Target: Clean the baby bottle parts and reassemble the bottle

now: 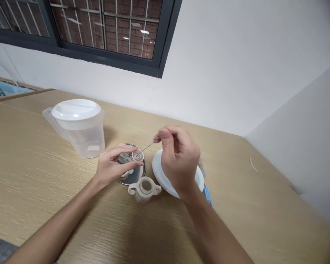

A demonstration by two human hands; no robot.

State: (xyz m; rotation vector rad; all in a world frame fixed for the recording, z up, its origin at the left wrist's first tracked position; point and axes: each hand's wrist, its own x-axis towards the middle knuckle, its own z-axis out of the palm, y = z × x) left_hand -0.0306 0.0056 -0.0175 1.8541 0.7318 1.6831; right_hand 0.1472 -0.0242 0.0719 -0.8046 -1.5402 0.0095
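My left hand (115,161) pinches a small round translucent cap-like part (138,155) between thumb and fingers, over a round metal tray (134,179). A thin metal rod (150,144) is gripped in the fingers of my right hand (178,152). Its tip meets the middle of the round part; I cannot tell whether it goes in. Several small clear and white pieces (124,159) lie in the tray, partly hidden by my left hand. Just in front stands a two-handled cup (145,189), uncovered and upright. Behind my right wrist is a pale round dish or lid (159,170), partly covered.
A clear plastic pitcher (88,135) with a white lid stands at the back left of the wooden table (99,234). A blue object (208,196) pokes out beside my right forearm. A thin pale strip (253,164) lies to the right. Behind the table is a white wall (209,73).
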